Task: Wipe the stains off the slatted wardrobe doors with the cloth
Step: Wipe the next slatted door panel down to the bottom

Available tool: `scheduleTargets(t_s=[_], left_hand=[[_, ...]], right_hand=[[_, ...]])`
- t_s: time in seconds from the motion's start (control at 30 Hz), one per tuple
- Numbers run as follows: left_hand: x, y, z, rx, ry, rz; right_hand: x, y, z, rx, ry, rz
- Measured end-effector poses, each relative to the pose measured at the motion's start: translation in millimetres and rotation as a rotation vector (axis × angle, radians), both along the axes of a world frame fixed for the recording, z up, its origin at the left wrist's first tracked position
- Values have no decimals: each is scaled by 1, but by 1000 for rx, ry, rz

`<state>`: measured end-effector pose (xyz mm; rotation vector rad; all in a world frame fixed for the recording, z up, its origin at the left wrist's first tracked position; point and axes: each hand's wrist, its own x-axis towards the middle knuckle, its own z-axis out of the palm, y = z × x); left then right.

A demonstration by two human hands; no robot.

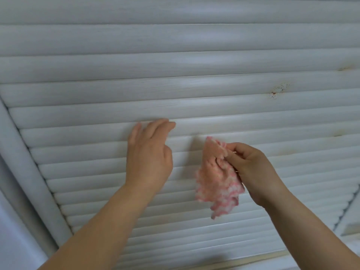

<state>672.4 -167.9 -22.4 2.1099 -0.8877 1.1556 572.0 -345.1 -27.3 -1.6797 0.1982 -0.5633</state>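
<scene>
A white slatted wardrobe door point(194, 90) fills the view. My right hand point(251, 170) pinches a pink and white fluffy cloth point(218, 182), which hangs in front of the lower slats at centre right. My left hand point(149, 154) is open, its fingertips resting on a slat left of the cloth. A speckled reddish-brown stain point(278, 90) marks a slat at upper right, well above the cloth. Fainter brownish marks show as one mark point(344, 68) higher up and another mark point(338, 135) at the right edge.
The door's rounded white frame post point(25, 162) runs diagonally down the left side, with a pale wall point(11, 240) beyond it. At the lower right, a second door's frame point(348, 221) begins past a narrow gap.
</scene>
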Motion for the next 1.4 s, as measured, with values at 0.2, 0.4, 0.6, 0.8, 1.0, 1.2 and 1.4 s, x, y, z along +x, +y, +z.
scheduleTargets(t_s=[0.2,0.4,0.6,0.8,1.0,1.2,1.4], left_hand=[[-40,-26,2,-297,1267,-738],[-50,-27,-1,-165,1394,-901],[-53,-41,-5,-303,1314,-649],[-55,-47,-1,-414,1138,-563],[-53,-43,-4,-415,1075,-496],[-52,-39,-6,-427,839,-283],[-62,-43,-3,-84,978,-579]], right_hand=[[-19,-3,-1,257,69,379],[-30,-18,-4,241,53,292],[-43,-34,-2,237,93,410],[-43,-40,1,26,63,219],[-34,-42,1,-56,-7,40],[-30,-37,5,-48,16,61],[-29,-30,7,-109,9,187]])
